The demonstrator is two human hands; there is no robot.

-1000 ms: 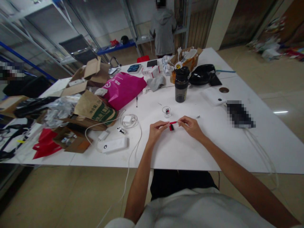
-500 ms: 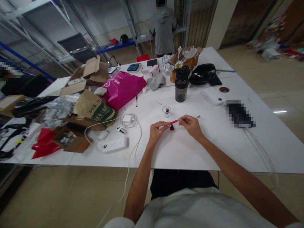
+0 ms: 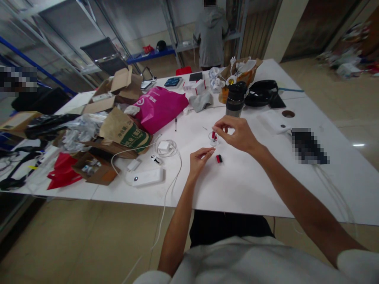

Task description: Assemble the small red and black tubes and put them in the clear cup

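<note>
My right hand (image 3: 233, 132) is above a small clear cup (image 3: 212, 139), its fingertips pinched on a small red piece (image 3: 213, 134) at the cup's mouth. Whether the piece is inside the rim or just over it is hard to tell. My left hand (image 3: 201, 159) hovers over the table in front of the cup with thumb and fingers pinched together. What it holds, if anything, is too small to make out. To the right of its fingertips, small red and black pieces (image 3: 219, 158) lie side by side on the white table (image 3: 237, 189).
Behind my right hand stands a dark bottle (image 3: 235, 98). A white power bank (image 3: 147, 178) and coiled cable (image 3: 174, 146) lie to the left, near a pink bag (image 3: 161, 106) and cardboard boxes (image 3: 94, 165). A person in grey (image 3: 211, 37) stands beyond the table.
My hands have come apart. The right hand has moved forward and left to the cup with a red piece; the left stays near its place. The red and black pieces are now uncovered.
</note>
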